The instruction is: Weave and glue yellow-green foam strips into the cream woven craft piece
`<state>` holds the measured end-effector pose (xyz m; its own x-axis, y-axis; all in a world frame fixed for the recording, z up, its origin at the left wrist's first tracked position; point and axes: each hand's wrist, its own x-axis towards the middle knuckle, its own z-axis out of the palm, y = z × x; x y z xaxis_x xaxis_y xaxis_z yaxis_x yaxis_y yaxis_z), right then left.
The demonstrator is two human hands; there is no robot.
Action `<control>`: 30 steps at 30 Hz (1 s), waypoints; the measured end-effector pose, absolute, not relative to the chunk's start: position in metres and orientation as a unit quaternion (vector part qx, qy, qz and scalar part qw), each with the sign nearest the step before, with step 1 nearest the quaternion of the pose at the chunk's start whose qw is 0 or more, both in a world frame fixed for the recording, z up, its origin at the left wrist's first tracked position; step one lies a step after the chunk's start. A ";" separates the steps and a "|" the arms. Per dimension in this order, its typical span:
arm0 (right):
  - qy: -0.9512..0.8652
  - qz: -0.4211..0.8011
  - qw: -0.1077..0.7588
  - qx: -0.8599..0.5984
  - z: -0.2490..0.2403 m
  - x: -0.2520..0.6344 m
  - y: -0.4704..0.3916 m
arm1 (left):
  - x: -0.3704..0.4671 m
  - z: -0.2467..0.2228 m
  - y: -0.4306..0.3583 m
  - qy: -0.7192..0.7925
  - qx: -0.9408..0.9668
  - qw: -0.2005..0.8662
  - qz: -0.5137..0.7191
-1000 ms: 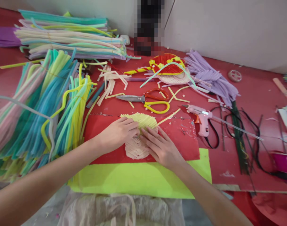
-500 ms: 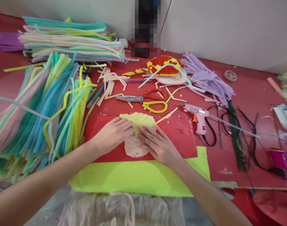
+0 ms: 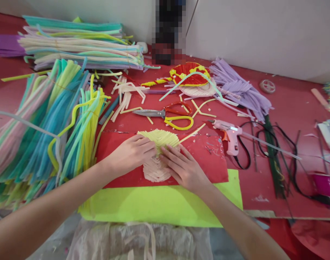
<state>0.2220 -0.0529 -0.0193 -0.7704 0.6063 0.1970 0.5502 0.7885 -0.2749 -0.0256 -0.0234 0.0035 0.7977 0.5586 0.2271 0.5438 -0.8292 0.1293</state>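
A flat, rounded piece made of pipe cleaners (image 3: 159, 137) lies on a red sheet in front of me, pale yellow at the top and cream below, laid in a V pattern. My left hand (image 3: 135, 151) is closed at its left side, the curled fingertips pinching a pipe cleaner near the middle; the exact grip is hidden. My right hand (image 3: 185, 168) rests on the right side with fingers stretched out flat over the piece. A loose pale yellow pipe cleaner end (image 3: 193, 133) sticks out to the upper right from it.
Scissors (image 3: 151, 113) with red and yellow handles lie beyond the piece. A pink glue gun (image 3: 230, 133) with a black cord is at the right. Pipe cleaner bundles (image 3: 46, 126) crowd the left, and purple ones (image 3: 239, 90) lie at the back right. A lime sheet (image 3: 159, 206) lines the front.
Both hands stay almost still on the pipe-cleaner piece. The view has shifted only slightly.
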 end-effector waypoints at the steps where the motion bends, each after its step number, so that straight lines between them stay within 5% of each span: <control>1: -0.935 0.101 0.139 -0.309 -0.019 0.222 -0.053 | -0.026 0.004 -0.023 0.288 0.948 0.025 0.130; 30: -0.934 0.099 0.144 -0.311 -0.017 0.220 -0.053 | -0.027 -0.001 -0.025 0.286 0.948 -0.001 0.139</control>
